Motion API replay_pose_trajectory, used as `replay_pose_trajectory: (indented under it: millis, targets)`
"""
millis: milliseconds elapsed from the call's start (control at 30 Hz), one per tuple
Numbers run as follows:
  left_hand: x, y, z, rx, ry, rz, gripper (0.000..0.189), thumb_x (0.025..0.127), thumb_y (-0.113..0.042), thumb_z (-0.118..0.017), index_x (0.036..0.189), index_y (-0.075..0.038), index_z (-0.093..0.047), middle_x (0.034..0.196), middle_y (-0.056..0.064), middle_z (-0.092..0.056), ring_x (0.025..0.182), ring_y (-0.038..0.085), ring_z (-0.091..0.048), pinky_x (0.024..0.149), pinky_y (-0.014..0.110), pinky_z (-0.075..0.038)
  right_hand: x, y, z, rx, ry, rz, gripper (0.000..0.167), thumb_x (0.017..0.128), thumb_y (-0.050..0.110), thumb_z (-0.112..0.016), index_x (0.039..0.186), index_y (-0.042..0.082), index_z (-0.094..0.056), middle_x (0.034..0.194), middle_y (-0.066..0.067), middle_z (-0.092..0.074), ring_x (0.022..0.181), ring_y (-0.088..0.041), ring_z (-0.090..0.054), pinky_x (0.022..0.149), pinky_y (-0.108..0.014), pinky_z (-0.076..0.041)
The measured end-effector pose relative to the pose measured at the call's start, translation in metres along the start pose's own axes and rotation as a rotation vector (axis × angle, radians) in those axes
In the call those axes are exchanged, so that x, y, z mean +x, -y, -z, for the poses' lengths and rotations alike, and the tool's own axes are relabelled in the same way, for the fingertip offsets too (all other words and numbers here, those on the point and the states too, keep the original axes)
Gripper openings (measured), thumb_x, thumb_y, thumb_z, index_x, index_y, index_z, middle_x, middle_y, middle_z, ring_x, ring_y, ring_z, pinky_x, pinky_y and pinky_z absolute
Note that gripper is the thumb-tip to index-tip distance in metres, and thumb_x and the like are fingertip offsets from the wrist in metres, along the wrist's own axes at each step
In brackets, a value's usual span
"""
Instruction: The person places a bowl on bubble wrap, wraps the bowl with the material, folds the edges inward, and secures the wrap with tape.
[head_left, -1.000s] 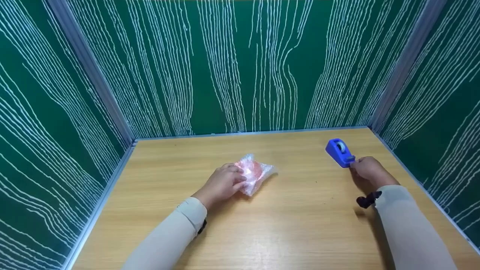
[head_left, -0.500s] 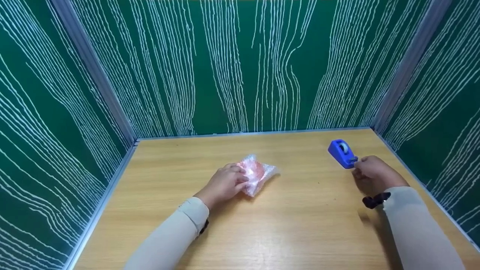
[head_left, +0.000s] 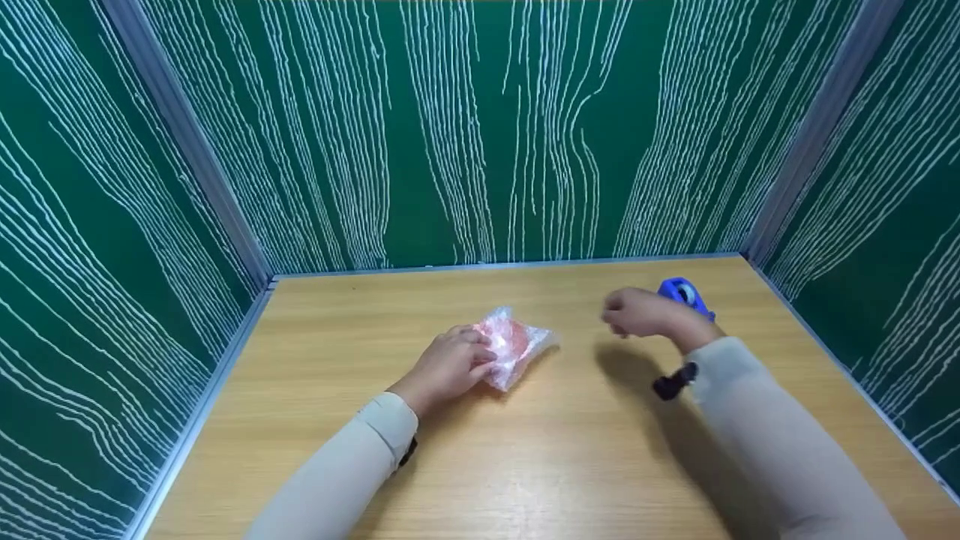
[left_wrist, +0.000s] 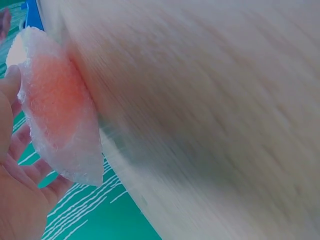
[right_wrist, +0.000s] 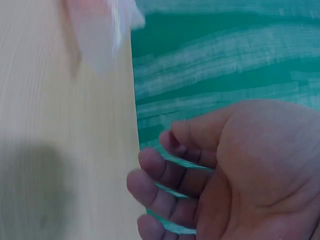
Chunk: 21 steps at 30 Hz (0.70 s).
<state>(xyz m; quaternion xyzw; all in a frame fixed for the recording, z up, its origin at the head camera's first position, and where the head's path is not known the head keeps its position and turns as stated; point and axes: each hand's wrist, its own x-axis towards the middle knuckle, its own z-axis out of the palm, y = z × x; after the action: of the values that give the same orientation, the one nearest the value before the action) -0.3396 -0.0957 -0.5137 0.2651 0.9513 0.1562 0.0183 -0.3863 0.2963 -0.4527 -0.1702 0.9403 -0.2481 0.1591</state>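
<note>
A packet of clear bubble wrap [head_left: 512, 349] with something red-orange inside lies on the table, one pointed end toward the right. My left hand [head_left: 450, 364] holds it from the left, thumb [left_wrist: 11, 82] on one face and fingers behind it in the left wrist view. My right hand [head_left: 641, 311] is above the table, between the packet and the blue tape dispenser [head_left: 686, 294]. In the right wrist view this hand [right_wrist: 225, 175] has thumb and forefinger pinched together, seemingly on a piece of clear tape that hardly shows; the other fingers are curled. My right forearm partly hides the dispenser.
The wooden table [head_left: 337, 322] meets green walls [head_left: 435, 135] with white wavy lines at the back and both sides. Metal corner posts [head_left: 817, 127] rise at the back corners. The dispenser stands near the back right.
My right hand has left the cutting end of the tape dispenser and moved left toward the packet. My left hand and the packet have stayed in place.
</note>
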Motion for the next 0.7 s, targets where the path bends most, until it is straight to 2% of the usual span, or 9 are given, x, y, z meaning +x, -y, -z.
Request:
replay_pose_trajectory:
  millis: [100, 267, 367, 433, 533, 700]
  targets:
    - [-0.001, 0.001, 0.001, 0.000, 0.001, 0.004, 0.036, 0.111, -0.044, -0.073, 0.139, -0.024, -0.083, 0.158, 0.000, -0.069, 0.163, 0.029, -0.049, 0.140, 0.052, -0.036, 0.017, 0.039, -0.010, -0.090, 0.051, 0.102, 0.024, 0.117, 0.021, -0.055, 0.101, 0.009, -0.068, 0.088, -0.003, -0.067, 0.080, -0.018, -0.062, 0.073, -0.033, -0.051]
    - [-0.001, -0.001, 0.004, -0.015, 0.008, 0.020, 0.037, 0.111, -0.045, -0.074, 0.140, -0.024, -0.083, 0.160, -0.001, -0.068, 0.163, 0.028, -0.049, 0.140, 0.052, -0.036, 0.040, 0.085, -0.020, -0.201, 0.162, 0.166, 0.021, 0.117, 0.023, -0.058, 0.113, 0.010, -0.074, 0.098, -0.006, -0.073, 0.088, -0.021, -0.068, 0.081, -0.037, -0.057]
    - [0.000, -0.003, 0.004, -0.026, 0.009, 0.017, 0.037, 0.111, -0.045, -0.074, 0.141, -0.025, -0.082, 0.160, -0.001, -0.067, 0.163, 0.028, -0.049, 0.140, 0.052, -0.036, 0.052, 0.106, -0.027, -0.233, 0.192, 0.176, 0.024, 0.118, 0.023, -0.059, 0.124, 0.010, -0.077, 0.114, -0.009, -0.078, 0.105, -0.027, -0.074, 0.096, -0.047, -0.064]
    - [0.001, -0.003, 0.004, -0.027, 0.008, 0.008, 0.037, 0.111, -0.045, -0.074, 0.141, -0.025, -0.082, 0.159, -0.001, -0.068, 0.162, 0.027, -0.050, 0.140, 0.051, -0.036, 0.060, 0.116, -0.032, -0.259, 0.202, 0.187, 0.026, 0.118, 0.022, -0.059, 0.132, 0.011, -0.078, 0.130, -0.012, -0.079, 0.121, -0.033, -0.075, 0.111, -0.054, -0.062]
    - [0.002, -0.004, 0.003, -0.018, 0.011, 0.001, 0.036, 0.111, -0.044, -0.074, 0.140, -0.025, -0.083, 0.159, -0.001, -0.068, 0.161, 0.027, -0.050, 0.139, 0.051, -0.037, 0.068, 0.128, -0.038, -0.278, 0.211, 0.147, 0.031, 0.118, 0.022, -0.060, 0.143, 0.014, -0.077, 0.148, -0.012, -0.074, 0.142, -0.038, -0.068, 0.127, -0.061, -0.051]
    - [0.002, -0.005, 0.003, -0.010, 0.013, 0.004, 0.034, 0.111, -0.042, -0.074, 0.138, -0.024, -0.084, 0.159, -0.001, -0.068, 0.161, 0.028, -0.050, 0.139, 0.052, -0.038, 0.082, 0.140, -0.047, -0.240, 0.252, -0.001, 0.033, 0.116, 0.025, -0.064, 0.146, 0.022, -0.077, 0.152, -0.006, -0.071, 0.142, -0.035, -0.063, 0.133, -0.065, -0.043]
